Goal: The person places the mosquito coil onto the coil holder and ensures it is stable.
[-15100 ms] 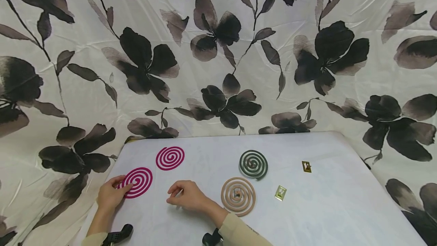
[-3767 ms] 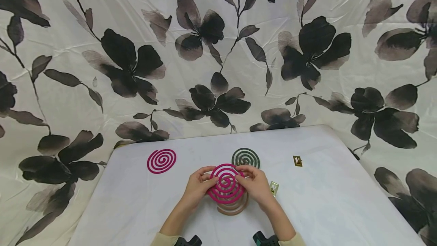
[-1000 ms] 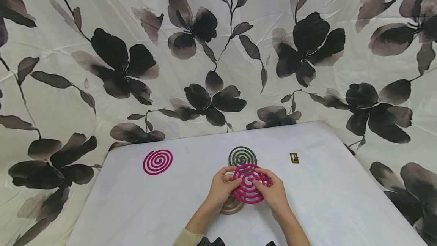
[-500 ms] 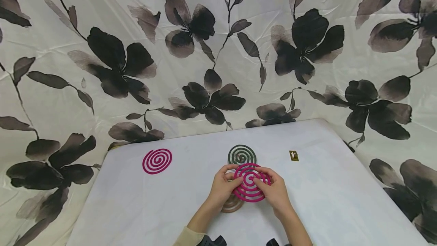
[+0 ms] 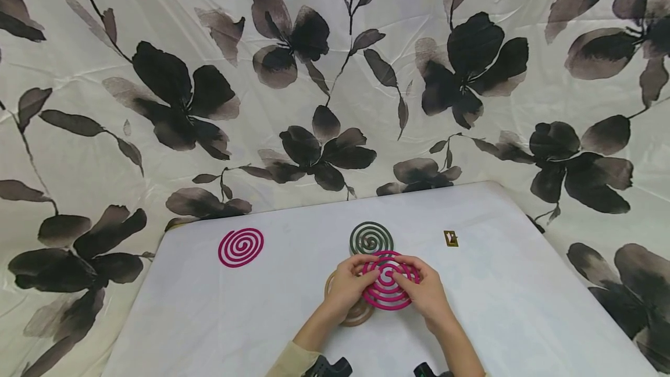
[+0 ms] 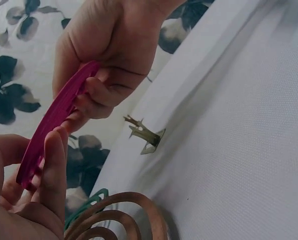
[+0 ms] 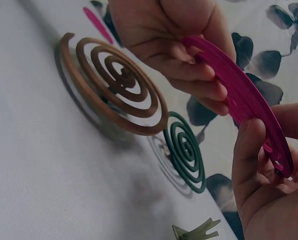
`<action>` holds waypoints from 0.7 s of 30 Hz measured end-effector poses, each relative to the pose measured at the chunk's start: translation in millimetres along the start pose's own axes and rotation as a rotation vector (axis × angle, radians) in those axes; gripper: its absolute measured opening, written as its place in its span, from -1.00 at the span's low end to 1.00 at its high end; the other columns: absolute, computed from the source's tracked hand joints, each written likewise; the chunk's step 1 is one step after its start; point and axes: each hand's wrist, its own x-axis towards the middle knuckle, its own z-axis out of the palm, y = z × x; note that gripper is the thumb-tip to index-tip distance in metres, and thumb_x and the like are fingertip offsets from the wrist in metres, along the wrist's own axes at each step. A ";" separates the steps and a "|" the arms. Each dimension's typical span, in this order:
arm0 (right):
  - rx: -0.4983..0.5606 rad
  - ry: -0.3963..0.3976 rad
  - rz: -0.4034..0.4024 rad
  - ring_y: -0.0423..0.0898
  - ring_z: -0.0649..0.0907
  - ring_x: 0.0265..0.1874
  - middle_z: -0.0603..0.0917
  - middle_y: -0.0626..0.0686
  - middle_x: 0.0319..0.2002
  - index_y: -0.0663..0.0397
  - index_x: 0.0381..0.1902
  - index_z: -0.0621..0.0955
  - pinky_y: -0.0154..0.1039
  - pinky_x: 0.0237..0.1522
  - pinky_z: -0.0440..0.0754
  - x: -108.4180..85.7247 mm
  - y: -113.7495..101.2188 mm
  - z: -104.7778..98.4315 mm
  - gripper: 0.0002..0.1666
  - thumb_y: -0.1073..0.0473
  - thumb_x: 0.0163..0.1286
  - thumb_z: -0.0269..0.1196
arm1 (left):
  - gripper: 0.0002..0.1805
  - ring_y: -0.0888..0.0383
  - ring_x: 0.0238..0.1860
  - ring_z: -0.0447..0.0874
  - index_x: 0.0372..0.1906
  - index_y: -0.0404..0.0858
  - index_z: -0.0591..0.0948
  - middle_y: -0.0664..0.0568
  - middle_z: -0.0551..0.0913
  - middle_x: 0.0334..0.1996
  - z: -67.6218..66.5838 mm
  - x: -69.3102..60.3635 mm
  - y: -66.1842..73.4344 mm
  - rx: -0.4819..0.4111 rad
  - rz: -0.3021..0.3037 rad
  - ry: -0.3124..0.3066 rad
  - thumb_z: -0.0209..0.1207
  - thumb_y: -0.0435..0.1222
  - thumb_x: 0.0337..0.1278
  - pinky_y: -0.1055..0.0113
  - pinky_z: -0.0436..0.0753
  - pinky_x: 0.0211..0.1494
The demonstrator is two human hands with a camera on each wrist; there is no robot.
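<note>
Both hands hold a pink mosquito coil (image 5: 388, 301) in front of the body. My left hand (image 5: 346, 290) pinches its left edge, thumb on the face and fingers behind. My right hand (image 5: 425, 292) grips the right side the same way. From the wrist views the coil (image 6: 54, 117) appears edge-on, lifted off the table. Partly behind the left hand is a brown mosquito coil (image 5: 358, 313), raised above the table in the right wrist view. Beyond it sits a green mosquito coil (image 5: 370, 237), also raised. A small metal coil stand (image 6: 146, 137) with upright prongs stands on the table.
A second pink mosquito coil (image 5: 241, 247) lies at the back left of the white-covered table (image 5: 209, 319). A gold-coloured metal stand (image 5: 451, 238) is at the right rear. Behind the table hangs a floral cloth (image 5: 387, 150).
The pink coil has come from the left side to right of centre, first in the left hand, then in both. The nearer metal stand is no longer visible in the head view.
</note>
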 end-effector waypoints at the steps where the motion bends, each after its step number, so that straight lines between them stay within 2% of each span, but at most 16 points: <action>1: 0.003 0.000 0.001 0.01 0.57 0.03 0.59 0.13 0.09 0.08 0.13 0.59 -0.22 -0.07 0.63 0.4 0.1 -0.8 -0.58 0.24 0.31 0.33 | -0.67 0.15 -0.24 0.68 0.04 -0.31 0.60 -0.10 0.71 -0.19 0.9 0.9 0.6 -0.002 0.004 -0.007 0.29 -0.32 0.18 0.34 0.68 -0.22; 7: 0.013 0.002 0.005 0.02 0.57 0.03 0.57 0.14 0.11 0.11 0.14 0.59 -0.24 -0.07 0.63 2.4 -0.4 -6.0 -0.57 0.25 0.31 0.33 | -0.67 0.12 -0.13 0.67 0.03 -0.26 0.62 -0.06 0.70 -0.14 6.0 6.4 4.6 0.031 -0.009 -0.026 0.30 -0.31 0.16 0.30 0.67 -0.15; 14: 0.022 0.001 -0.001 0.03 0.57 0.04 0.56 0.16 0.12 0.14 0.14 0.58 -0.27 -0.08 0.62 3.9 -3.2 -11.5 -0.58 0.25 0.33 0.31 | -0.69 0.12 -0.07 0.63 -0.01 -0.26 0.62 -0.03 0.66 -0.07 14.7 14.7 9.4 0.005 -0.020 -0.022 0.32 -0.33 0.12 0.29 0.65 -0.08; 21: 0.031 0.005 0.015 0.04 0.55 0.07 0.54 0.18 0.14 0.17 0.15 0.57 -0.26 -0.06 0.62 2.2 -1.9 -14.3 -0.58 0.28 0.33 0.29 | -0.74 0.14 -0.09 0.63 -0.05 -0.28 0.64 -0.01 0.65 -0.10 20.7 17.4 3.1 -0.005 -0.032 -0.051 0.30 -0.36 0.14 0.29 0.65 -0.08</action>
